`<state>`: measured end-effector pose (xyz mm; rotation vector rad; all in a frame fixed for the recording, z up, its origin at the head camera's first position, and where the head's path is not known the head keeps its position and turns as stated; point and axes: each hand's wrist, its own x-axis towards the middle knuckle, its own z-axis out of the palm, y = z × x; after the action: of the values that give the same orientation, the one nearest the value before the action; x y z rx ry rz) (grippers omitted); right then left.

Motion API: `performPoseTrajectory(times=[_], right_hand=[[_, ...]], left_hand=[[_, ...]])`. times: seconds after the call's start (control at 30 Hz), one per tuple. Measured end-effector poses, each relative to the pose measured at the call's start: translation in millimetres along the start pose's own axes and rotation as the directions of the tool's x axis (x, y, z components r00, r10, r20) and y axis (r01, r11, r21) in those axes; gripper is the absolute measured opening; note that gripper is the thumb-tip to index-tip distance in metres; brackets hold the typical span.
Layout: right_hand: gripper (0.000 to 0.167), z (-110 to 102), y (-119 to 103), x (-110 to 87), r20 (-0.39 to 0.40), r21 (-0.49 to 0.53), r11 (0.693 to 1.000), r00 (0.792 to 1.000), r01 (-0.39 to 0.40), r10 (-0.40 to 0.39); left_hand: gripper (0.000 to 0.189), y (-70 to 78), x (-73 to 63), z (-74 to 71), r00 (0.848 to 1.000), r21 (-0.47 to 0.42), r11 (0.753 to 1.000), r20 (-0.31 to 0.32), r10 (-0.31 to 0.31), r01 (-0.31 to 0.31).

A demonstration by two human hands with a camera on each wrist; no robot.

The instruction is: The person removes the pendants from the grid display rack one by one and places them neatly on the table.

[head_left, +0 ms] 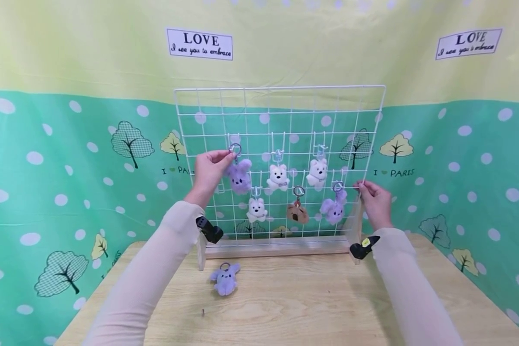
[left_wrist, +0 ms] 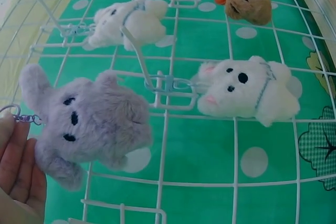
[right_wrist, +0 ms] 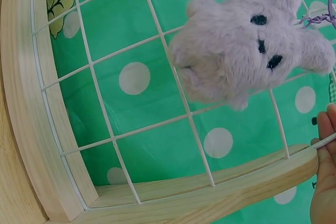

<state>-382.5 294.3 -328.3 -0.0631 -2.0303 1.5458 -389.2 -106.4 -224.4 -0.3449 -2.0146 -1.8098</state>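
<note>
My left hand (head_left: 211,174) pinches the metal ring of a lavender bunny plush keychain (head_left: 240,178) at the upper left of a white wire grid rack (head_left: 281,88). In the left wrist view the bunny dangles from its short chain beside my fingers (left_wrist: 20,156). My right hand (head_left: 375,203) grips the rack's right edge, near the top of its wooden side support (right_wrist: 294,167). Close to that hand, another lavender bunny keychain (right_wrist: 236,45) hangs from a hook. White bear keychains (head_left: 278,177) and a brown plush keychain (head_left: 297,212) also hang on the grid.
A purple-blue bunny keychain (head_left: 225,280) lies on the wooden table (head_left: 276,307) in front of the rack. A small dark bit (head_left: 203,312) lies nearer me. The rack stands on a wooden base bar (head_left: 276,247). A green and yellow printed curtain (head_left: 69,139) hangs behind.
</note>
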Motion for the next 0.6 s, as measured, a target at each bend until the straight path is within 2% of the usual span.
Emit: performPoseTrajectory(times=[0.3,0.6], right_hand=[[0.04,0.3,-0.1,-0.7,0.005,0.016,1.0,1.0,0.01,-0.01],[0.042,-0.5,-1.9,-1.4,0.009,0.025,1.0,1.0,0.015,-0.015]], left_hand=[[0.03,6.8,-6.3,-6.1,1.0,-0.002,1.0,-0.009,0.007,-0.007],[0.03,18.9,-21.6,-10.1,0.999,-0.006,0.999,0.018,0.044,-0.044]])
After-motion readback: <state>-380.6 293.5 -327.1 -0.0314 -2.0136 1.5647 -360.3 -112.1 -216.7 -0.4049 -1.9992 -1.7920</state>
